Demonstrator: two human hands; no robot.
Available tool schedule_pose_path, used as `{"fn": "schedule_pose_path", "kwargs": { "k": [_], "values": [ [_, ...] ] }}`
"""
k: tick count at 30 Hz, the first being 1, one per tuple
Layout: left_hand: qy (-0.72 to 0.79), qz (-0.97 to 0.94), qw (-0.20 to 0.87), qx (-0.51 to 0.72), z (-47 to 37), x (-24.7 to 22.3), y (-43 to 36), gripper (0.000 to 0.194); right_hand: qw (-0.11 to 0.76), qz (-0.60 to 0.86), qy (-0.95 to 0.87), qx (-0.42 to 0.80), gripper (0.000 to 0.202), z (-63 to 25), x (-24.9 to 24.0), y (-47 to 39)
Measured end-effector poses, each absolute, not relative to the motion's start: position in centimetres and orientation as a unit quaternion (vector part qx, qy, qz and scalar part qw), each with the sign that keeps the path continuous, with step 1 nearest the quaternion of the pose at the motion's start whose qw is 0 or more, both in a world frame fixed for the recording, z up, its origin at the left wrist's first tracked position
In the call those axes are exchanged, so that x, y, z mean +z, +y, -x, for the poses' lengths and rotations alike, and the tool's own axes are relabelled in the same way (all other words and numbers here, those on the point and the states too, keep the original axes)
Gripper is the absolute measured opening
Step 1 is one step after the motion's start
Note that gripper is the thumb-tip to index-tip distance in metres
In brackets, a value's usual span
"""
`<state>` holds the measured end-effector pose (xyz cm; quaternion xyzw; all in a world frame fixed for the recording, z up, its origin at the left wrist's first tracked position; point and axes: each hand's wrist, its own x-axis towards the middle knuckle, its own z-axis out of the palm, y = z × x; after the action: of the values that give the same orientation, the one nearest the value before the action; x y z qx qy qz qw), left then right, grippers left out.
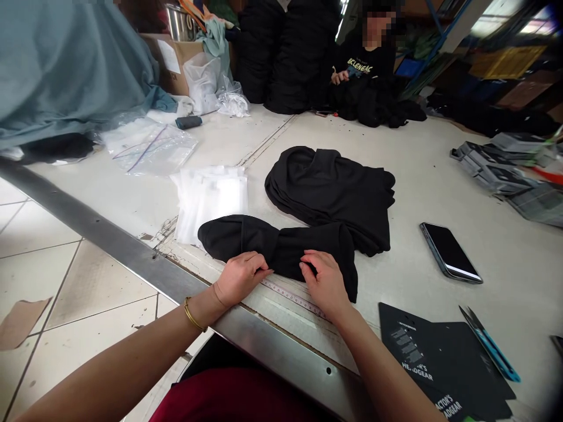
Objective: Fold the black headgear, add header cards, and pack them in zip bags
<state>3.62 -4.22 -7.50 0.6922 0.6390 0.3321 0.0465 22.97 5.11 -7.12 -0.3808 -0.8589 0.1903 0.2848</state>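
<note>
A piece of black cloth headgear [303, 246], folded long and narrow, lies across the table near its front edge. My left hand [241, 274] pinches its lower edge near the middle, thumb and fingertips together. My right hand [323, 280] rests on the cloth further right, its fingers curled toward the thumb on a bit of the fabric. Between my hands, a measuring tape [292, 296] runs along the table under the cloth's near edge. Just behind lies a folded pile of the same black cloth [329, 181]. White, translucent plastic bags [213, 193] are stacked at the left.
To the right are a phone [451, 252], dark printed cards [444, 351] and blue-handled thread snips [492, 346]. Grey packs [497, 164] lie beyond. A metal strip [281, 346] edges the table. Across it sits a person [367, 70] beside black cloth.
</note>
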Motion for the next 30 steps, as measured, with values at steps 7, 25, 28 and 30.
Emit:
{"fn": "schedule_pose_path", "kwargs": {
  "k": [7,25,28,30],
  "values": [
    [0.648,-0.675,0.051,0.35,-3.5,-8.0,-4.2,0.021,0.295,0.341,-0.823,0.344,0.017,-19.4,-5.2,2.8],
    [0.65,-0.655,0.079,0.377,-3.5,-7.9,-4.0,0.017,0.35,0.394,-0.67,0.523,0.016,-18.5,-7.0,2.5],
    [0.644,-0.664,0.085,0.369,-3.6,-8.1,-4.1,0.017,0.357,0.396,-0.69,0.49,0.01,-18.2,-7.2,2.0],
    [0.641,-0.67,0.09,0.364,-3.8,-7.9,-4.2,0.017,0.364,0.406,-0.69,0.476,0.01,-18.7,-7.1,2.2]
  ]
}}
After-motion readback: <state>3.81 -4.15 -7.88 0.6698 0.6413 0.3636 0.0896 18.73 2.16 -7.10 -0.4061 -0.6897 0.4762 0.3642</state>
